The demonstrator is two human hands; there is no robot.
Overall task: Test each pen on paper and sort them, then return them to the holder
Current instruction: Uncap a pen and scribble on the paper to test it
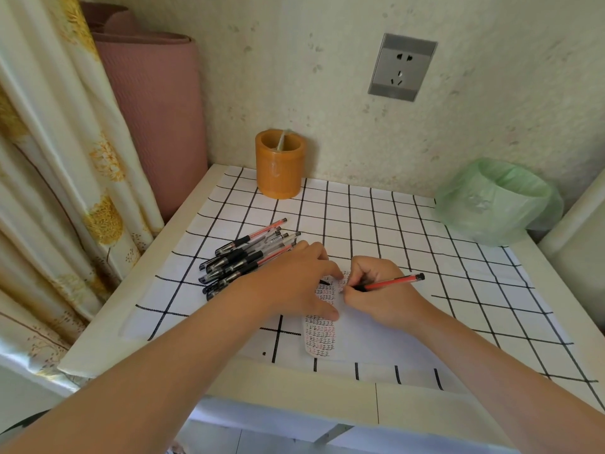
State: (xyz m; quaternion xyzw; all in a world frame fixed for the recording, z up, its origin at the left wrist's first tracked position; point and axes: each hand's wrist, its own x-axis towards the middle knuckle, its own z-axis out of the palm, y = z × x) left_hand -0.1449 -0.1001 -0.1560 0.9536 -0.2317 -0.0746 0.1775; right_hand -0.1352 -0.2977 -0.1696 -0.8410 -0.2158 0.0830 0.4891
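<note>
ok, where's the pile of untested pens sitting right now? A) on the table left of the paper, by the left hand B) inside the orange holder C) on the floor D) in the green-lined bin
A: the pile of pens lies on the checked table just left of the paper, beside the left hand, while the right hand writes with a red pen; the holder at the back holds none of the pile.

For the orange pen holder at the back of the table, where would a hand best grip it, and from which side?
Grip the orange pen holder around its round wall at mid-height, coming from the front. It stands upright against the wall behind, so the back is closed off, and the pen pile lies well in front of it.
</note>
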